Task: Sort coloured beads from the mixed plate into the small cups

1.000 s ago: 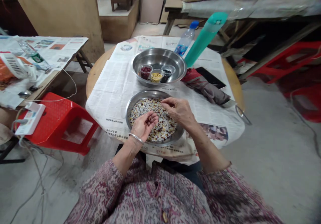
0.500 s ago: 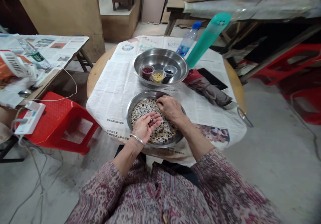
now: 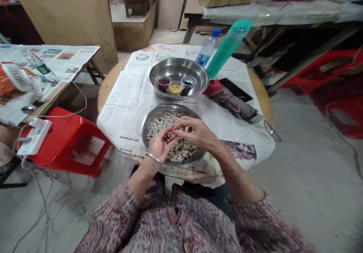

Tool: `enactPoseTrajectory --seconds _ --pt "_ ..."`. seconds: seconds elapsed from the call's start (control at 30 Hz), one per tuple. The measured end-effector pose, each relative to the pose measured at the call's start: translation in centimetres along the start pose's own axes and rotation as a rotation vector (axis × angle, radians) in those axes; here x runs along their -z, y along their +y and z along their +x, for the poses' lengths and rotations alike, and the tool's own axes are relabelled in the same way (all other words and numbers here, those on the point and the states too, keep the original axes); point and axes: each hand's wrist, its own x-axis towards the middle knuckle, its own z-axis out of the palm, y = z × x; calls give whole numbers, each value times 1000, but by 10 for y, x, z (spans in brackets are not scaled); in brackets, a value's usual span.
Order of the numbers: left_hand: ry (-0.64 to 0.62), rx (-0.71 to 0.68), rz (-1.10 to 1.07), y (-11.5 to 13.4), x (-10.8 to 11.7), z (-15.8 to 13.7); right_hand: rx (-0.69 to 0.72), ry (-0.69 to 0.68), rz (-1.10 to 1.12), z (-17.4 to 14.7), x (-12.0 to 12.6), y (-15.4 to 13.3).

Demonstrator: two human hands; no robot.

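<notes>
My left hand (image 3: 159, 146), a silver bangle at its wrist, is palm up and cupped around a few dark red beans (image 3: 167, 137). Over its fingertips comes my right hand (image 3: 196, 132), thumb and fingers bent in a pinch; anything between them is too small to make out. Both hands are above the near steel basin (image 3: 145, 126), which holds a mix of white grains and red, yellow and dark beans (image 3: 160, 122). Behind it, a larger steel basin (image 3: 198, 71) contains clear cups of red beans (image 3: 163, 84), yellow kernels (image 3: 176, 89) and black beans (image 3: 186, 88).
Newspaper (image 3: 119, 105) covers the round table. A water bottle (image 3: 207, 50), a teal bottle-like container (image 3: 228, 48), a folded umbrella (image 3: 234, 101) and a dark phone or tablet (image 3: 236, 90) lie or stand around the far basin. A red stool (image 3: 68, 139) with a power strip (image 3: 35, 135) is at left.
My right hand has moved from the grains at the basin's far side back toward me, to my left palm. The left hand still cups the beans, with a slight shift of view.
</notes>
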Motion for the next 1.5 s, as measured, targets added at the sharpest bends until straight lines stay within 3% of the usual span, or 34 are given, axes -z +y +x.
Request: enactPoseTrajectory --seconds 0.47,0.97,1.1,1.27,1.4,1.5 --pt "48 -5 -30 1 -6 -2 259 -160 -385 -12 -14 -6" --pt "52 6 -37 1 -7 -3 232 -172 -596 -13 -20 -13" --pt "24 -21 -37 0 -4 -3 202 -65 -515 -17 -18 -15" --pt "28 21 -49 0 0 -2 131 296 -350 -11 -5 -27" --pt "-50 53 -26 3 2 -3 57 548 -384 22 21 -42" --pt "-67 68 -28 4 3 -4 -7 599 -438 60 37 -40"
